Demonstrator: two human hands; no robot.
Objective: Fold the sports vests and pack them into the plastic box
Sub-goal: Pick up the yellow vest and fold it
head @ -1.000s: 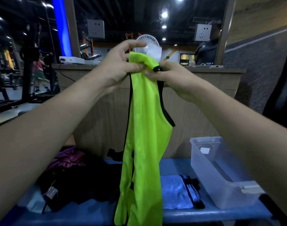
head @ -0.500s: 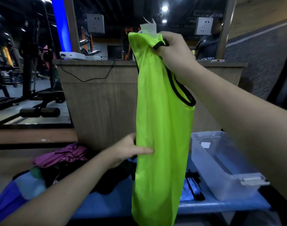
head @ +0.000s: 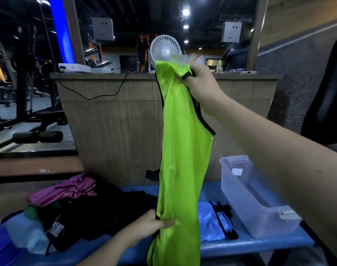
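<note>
Left hand point(head: 156, 224) pinches the lower edge of the green vest point(head: 183, 160); right hand point(head: 199, 83) grips its top, holding it hanging upright above the blue bench point(head: 240, 244). Folded blue vest point(head: 207, 221) lies beside the plastic box point(head: 246, 196), near the vest pile point(head: 77, 208). Behind stands the counter point(head: 115, 121) with a fan point(head: 164, 49).

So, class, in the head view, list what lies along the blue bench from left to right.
Pink vest → black clothes pile → hanging green vest → folded blue vest → clear plastic box.
</note>
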